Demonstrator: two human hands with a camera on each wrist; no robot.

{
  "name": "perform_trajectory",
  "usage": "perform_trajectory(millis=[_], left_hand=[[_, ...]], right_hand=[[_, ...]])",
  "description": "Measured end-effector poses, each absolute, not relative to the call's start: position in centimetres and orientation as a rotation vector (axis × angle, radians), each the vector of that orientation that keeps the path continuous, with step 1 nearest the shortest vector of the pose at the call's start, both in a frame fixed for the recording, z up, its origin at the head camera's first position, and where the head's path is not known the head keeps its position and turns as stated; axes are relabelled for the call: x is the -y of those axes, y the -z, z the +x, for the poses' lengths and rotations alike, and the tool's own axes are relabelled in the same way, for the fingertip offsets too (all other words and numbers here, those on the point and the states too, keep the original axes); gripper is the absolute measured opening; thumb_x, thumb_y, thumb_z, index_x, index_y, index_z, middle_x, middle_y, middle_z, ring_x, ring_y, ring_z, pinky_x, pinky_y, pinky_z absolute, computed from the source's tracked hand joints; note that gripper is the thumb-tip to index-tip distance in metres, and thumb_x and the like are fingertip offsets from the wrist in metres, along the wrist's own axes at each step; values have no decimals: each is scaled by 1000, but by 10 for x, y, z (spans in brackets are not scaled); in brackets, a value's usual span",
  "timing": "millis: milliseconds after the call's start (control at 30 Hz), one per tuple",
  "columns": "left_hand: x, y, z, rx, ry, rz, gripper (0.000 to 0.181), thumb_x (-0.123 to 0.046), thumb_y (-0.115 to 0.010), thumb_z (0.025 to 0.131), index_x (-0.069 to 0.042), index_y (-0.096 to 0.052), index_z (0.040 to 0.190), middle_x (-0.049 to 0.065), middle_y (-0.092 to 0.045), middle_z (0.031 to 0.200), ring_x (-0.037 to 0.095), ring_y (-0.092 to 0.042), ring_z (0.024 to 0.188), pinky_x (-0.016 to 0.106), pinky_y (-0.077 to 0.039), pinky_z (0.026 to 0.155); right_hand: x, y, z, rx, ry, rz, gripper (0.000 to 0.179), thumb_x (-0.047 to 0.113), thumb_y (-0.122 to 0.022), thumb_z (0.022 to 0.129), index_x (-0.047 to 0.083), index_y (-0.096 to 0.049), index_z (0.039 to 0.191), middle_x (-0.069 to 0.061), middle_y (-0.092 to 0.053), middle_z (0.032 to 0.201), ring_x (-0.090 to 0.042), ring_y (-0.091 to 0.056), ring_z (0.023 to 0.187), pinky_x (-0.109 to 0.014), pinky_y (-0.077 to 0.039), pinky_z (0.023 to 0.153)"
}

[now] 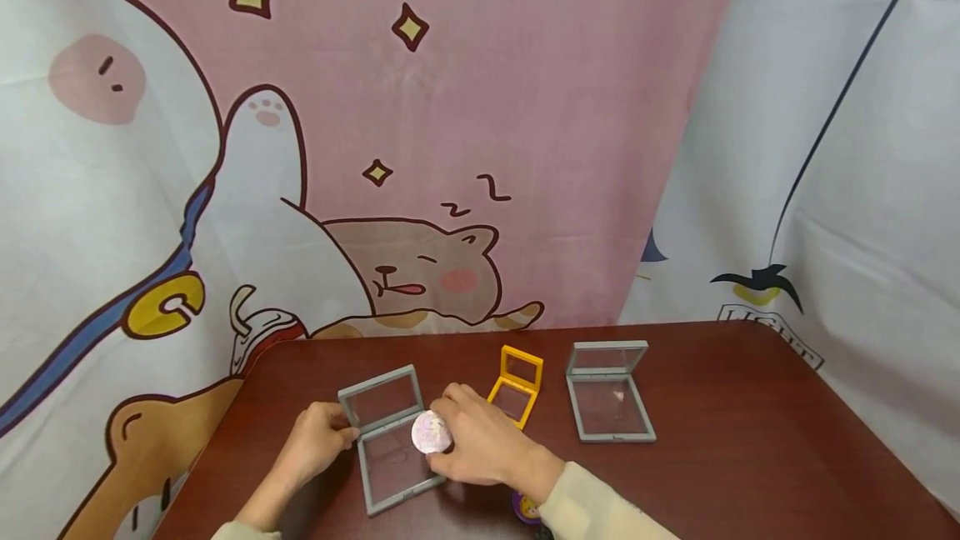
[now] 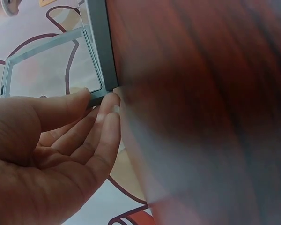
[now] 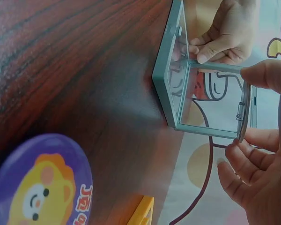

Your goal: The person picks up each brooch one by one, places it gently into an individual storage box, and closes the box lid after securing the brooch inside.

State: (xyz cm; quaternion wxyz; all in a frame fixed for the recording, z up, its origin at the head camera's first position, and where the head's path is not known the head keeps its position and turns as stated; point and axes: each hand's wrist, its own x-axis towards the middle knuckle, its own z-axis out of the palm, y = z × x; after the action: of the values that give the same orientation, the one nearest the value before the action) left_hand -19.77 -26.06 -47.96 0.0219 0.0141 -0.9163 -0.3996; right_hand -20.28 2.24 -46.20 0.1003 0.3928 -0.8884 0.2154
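To the right of my right fingers (image 1: 461, 400), the yellow case (image 1: 519, 386) and then the rightmost grey case (image 1: 610, 394) stand unfolded in the way, but past them the bench (image 1: 765, 423) gives me wide room for passing.
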Motion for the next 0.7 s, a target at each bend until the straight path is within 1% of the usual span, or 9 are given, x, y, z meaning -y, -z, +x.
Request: perform_trajectory(millis=[133,333,533,700], left_hand=[[259,479,-196,2848,1244,21,11,9,-79,83,0,-74,83,7,-75,81,16,-66,66,30,-51,62],[260,480,-195,2857,1271,-87,10,9,-78,83,1,-73,81,5,-73,76,15,-64,66,27,-50,60],[261,482,-195,2844,1313,-159,10,10,-77,84,1,-74,83,7,-74,78,17,-66,68,27,-52,60],[263,484,-197,2841,1331,-208,9,8,-77,85,0,-73,82,7,-74,77,15,-66,67,27,-52,60]], right_hand=[[-19,464,-204,2612,-651,1171,44,33,-83,78,9,-69,112,5,-57,104,-8,-53,95,-16,-46,78],[-9,468,-203,2615,-622,1212,46,35,-82,82,8,-69,117,5,-57,106,-8,-53,97,-15,-45,80],[1,474,-197,2618,-591,1250,45,36,-84,84,9,-69,116,5,-57,106,-6,-52,97,-13,-43,79],[9,480,-194,2645,-564,1271,45,36,-84,85,8,-70,116,5,-57,106,-6,-52,97,-14,-45,79]])
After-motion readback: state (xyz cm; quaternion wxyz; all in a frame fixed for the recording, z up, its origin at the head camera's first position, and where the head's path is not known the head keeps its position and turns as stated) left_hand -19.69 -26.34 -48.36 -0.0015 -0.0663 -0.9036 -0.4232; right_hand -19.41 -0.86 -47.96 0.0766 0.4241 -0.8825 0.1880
